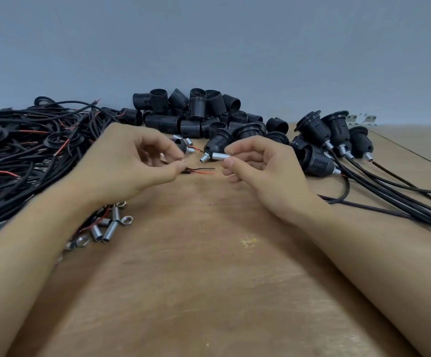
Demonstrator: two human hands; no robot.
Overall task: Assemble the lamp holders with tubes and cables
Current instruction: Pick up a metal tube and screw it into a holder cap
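The short silver metal tube [220, 156] sat pinched in the right hand [258, 168], held level above the wooden counter [209, 279]. Facing it, the black cable end with bared red and black wires [201, 170] was pinched by the left hand [132, 166]. The step looked like threading; next, the wires would need lining up with the tube's bore. No containers showed: black threaded lamp holders [196, 112] lay heaped loose behind, spare tubes and nuts [106, 225] by the left wrist.
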